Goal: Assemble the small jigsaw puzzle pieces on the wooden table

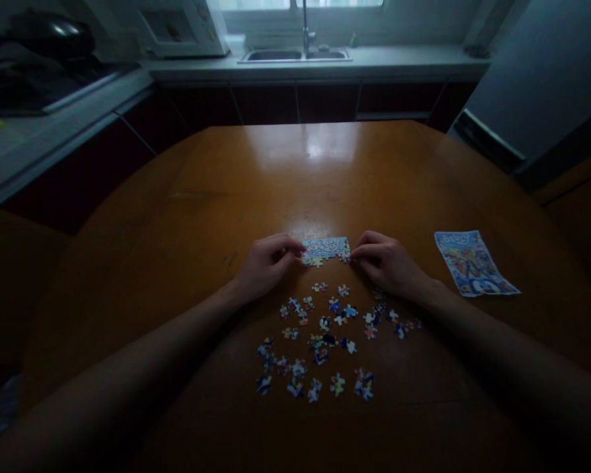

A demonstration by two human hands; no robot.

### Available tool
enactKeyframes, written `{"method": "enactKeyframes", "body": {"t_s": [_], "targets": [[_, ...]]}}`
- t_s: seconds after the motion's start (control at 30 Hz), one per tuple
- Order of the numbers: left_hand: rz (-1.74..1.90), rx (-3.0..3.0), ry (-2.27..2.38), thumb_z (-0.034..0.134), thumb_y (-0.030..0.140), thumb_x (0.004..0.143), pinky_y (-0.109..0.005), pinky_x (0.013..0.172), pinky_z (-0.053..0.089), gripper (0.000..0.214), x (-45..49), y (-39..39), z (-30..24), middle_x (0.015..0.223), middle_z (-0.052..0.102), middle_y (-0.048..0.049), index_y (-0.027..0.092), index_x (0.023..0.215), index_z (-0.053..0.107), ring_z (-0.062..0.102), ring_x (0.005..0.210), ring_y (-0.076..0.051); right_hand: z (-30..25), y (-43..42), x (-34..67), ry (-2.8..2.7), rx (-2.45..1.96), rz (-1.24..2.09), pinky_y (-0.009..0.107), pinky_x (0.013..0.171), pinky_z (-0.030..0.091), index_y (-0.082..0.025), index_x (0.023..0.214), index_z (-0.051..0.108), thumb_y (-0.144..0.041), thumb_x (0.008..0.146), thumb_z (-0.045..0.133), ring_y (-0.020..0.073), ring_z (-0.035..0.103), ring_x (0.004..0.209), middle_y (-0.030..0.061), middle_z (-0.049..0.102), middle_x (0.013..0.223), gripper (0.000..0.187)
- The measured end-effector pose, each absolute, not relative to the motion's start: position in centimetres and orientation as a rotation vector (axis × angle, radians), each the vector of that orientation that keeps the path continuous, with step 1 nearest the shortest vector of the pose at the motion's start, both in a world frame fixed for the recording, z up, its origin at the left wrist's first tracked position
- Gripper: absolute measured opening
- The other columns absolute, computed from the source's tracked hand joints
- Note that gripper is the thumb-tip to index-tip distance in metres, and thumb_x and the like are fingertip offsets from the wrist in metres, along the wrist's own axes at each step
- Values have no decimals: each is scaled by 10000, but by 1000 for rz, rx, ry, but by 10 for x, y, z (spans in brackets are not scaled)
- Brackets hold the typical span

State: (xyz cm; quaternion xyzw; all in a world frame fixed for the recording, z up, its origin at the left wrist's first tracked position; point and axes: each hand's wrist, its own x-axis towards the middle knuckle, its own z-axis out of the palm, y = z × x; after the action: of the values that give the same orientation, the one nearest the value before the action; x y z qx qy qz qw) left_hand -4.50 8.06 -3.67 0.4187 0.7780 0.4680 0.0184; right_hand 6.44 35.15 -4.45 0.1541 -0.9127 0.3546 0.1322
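A small joined strip of jigsaw puzzle (326, 248) lies on the round wooden table (201, 217). My left hand (266, 266) rests at the strip's left end, fingers curled and pinched against its edge. My right hand (387, 263) is at the right end, fingers pressed together on the strip's lower right corner. Several loose puzzle pieces (325, 341) are scattered on the table just below both hands, between my forearms.
A printed colour sheet (473, 263) lies flat to the right of my right hand. Beyond the table runs a kitchen counter with a sink (295, 55), a microwave (182, 26) and a dark pan (49, 33) at the left.
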Motion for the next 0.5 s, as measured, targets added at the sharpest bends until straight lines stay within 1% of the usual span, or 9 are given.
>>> {"method": "enactKeyframes", "body": {"t_s": [0.13, 0.3, 0.5], "targets": [[1437, 1306, 2418, 559, 160, 909, -239, 691, 523, 174, -45, 80, -36, 830, 730, -42, 158, 914, 733, 682, 767, -135, -46, 351, 63, -2664, 489, 1008, 329, 749, 500, -202, 857, 756, -100, 878, 586, 180, 620, 824, 60, 658, 893, 199], [1444, 1310, 2412, 555, 163, 909, -243, 688, 527, 175, -45, 80, -36, 827, 728, -40, 164, 916, 730, 680, 761, -132, -46, 352, 63, -2609, 379, 1047, 349, 777, 507, -209, 890, 730, -115, 887, 579, 189, 625, 849, 62, 658, 932, 178], [1440, 1310, 2417, 557, 177, 907, -253, 703, 533, 174, -45, 80, -36, 823, 730, -41, 166, 902, 731, 680, 763, -136, -46, 349, 64, -2630, 381, 1034, 351, 778, 505, -209, 938, 712, -87, 893, 536, 198, 621, 880, 71, 648, 971, 219]]}}
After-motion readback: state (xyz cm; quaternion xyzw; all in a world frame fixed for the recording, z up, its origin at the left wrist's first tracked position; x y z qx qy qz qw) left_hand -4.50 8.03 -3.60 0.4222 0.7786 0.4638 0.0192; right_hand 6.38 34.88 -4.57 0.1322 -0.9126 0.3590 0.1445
